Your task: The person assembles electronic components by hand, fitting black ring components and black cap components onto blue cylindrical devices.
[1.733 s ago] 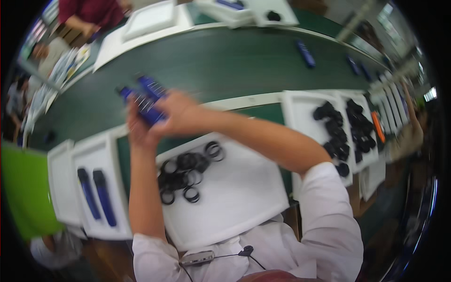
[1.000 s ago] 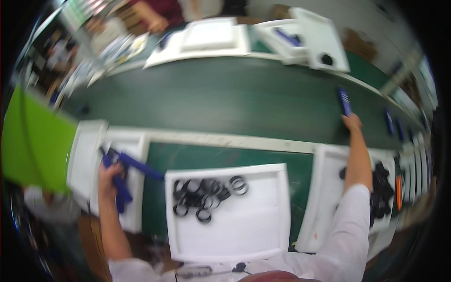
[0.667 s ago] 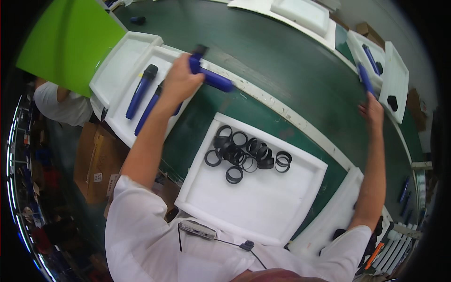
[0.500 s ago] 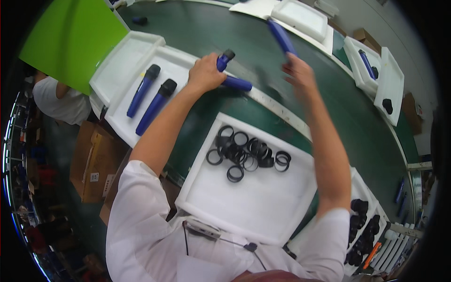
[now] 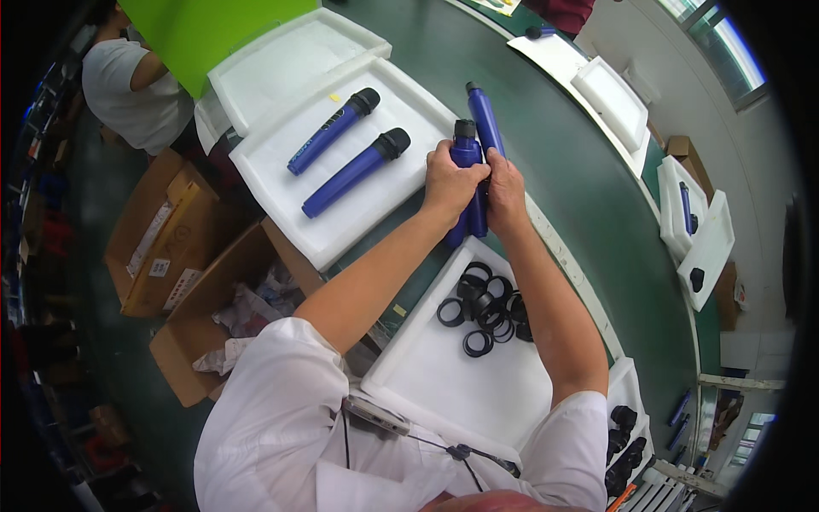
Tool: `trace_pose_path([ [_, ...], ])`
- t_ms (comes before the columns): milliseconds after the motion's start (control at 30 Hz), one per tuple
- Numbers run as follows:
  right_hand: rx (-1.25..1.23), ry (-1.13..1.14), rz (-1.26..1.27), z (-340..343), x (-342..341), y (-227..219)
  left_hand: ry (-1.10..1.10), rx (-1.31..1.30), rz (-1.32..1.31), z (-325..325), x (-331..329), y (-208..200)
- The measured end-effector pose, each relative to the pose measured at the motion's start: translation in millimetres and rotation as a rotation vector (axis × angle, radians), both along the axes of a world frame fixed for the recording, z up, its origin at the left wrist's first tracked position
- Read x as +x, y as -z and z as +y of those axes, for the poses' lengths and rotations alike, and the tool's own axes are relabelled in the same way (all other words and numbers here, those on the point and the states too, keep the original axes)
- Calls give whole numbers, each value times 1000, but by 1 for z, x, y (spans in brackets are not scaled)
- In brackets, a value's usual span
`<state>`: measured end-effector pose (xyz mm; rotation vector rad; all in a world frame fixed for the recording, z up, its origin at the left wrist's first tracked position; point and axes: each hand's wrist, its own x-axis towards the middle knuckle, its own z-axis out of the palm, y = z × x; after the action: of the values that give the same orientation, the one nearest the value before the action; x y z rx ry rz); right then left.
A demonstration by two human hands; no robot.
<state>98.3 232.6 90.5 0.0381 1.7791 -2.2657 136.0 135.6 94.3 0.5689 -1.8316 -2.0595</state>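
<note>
My left hand is closed around a blue microphone body with a short black top. Close against it, my right hand grips a slimmer blue microphone handle that points away from me. Blue ends show below both hands; which piece each belongs to is hard to make out. Two blue microphones with black heads lie side by side in the white foam tray on the left. Nearer me, a second white tray carries a heap of black rings, partly hidden by my right forearm.
A green worktop with a pale edge strip curves past my hands. Cardboard boxes stand at the left, near a co-worker in white. More trays, with black parts and a blue microphone, are at the right.
My right hand has come left and nearer with its blue handle, meeting my left hand. The view has shifted, showing more of the left tray and boxes.
</note>
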Motion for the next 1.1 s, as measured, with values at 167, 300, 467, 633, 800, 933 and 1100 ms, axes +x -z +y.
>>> trace_pose_path([
  [167, -93, 216, 7, -63, 11, -30, 218, -140, 27, -72, 1, -48],
  [300, 218, 322, -44, -130, 27, -4, 396, -320, -221, -136, 11, -55],
  [467, 246, 296, -189, -156, 70, -21, 248, -1146, -319, -164, 16, -31],
  [633, 295, 231, -237, -159, 92, -18, 353, -1125, -360, -195, 1, -36],
  [800, 415, -25, -383, -161, 142, -60, 302, -1139, -338, -202, 12, -51],
  [933, 698, -253, 252, -104, 171, -90, 539, -535, -41, -169, 60, -111],
  [1100, 735, -42, 610, 34, 208, -130, 1134, 327, 5, -94, 120, -122],
])
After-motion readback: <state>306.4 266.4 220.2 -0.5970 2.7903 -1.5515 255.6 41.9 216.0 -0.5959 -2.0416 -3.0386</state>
